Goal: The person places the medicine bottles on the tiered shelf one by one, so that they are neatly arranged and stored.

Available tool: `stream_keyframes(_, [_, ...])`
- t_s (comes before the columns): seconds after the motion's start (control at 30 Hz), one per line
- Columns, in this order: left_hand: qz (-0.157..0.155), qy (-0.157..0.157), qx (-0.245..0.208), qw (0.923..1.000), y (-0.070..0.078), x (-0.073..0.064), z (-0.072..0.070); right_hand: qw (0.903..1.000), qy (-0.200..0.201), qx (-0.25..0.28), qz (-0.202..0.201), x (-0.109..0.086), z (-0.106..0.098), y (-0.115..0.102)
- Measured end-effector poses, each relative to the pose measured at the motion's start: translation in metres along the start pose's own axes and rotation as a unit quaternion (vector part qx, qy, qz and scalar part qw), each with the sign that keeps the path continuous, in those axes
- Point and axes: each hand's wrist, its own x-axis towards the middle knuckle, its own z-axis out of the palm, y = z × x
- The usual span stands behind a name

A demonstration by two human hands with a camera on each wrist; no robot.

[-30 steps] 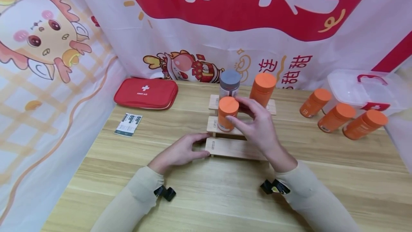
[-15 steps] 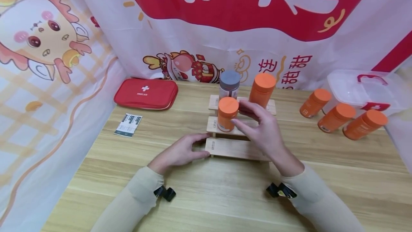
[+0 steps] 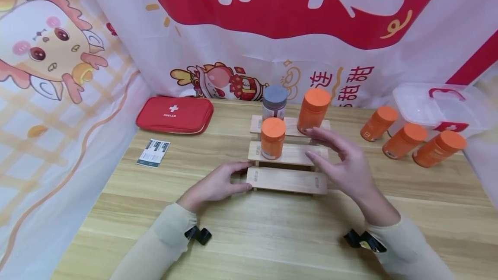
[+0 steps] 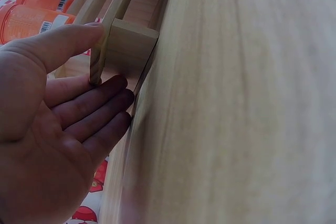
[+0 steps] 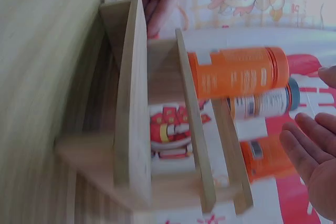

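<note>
A three-step wooden display rack [image 3: 289, 179] stands on the table. My left hand [image 3: 218, 181] holds the left end of its lowest step, thumb at the front corner and fingers behind; in the left wrist view the thumb [image 4: 79, 40] lies against the board's edge. An orange-lidded bottle [image 3: 273, 139] stands upright on the middle step, at the left. Behind it on the top step are a grey-lidded bottle [image 3: 275, 103] and, at the right, another orange bottle [image 3: 312, 113]. My right hand [image 3: 348, 165], fingers parted and holding nothing, hovers by the rack's right side.
Several items surround the rack. At right, three orange bottles [image 3: 404, 141] stand before a clear plastic box [image 3: 420, 103] with a red handle. A red first aid pouch [image 3: 175, 116] and a small printed card [image 3: 153, 152] lie at left. A printed cloth [image 3: 233, 46] hangs behind.
My right hand has let go of the orange bottle on the middle step and drawn away to the right. The bottle stays in place; my left hand keeps its hold on the rack.
</note>
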Motion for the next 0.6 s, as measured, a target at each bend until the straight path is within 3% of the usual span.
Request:
stream_keyframes(0.3, [-0.001, 0.002, 0.004, 1.0000, 0.000, 0.000, 0.000, 0.9986, 0.044, -0.030, 0.007, -0.016, -0.038, 0.010])
stream_keyframes(0.6, [0.003, -0.001, 0.001, 1.0000, -0.002, 0.001, 0.000, 0.9899, 0.096, -0.063, 0.083, -0.032, -0.074, 0.020])
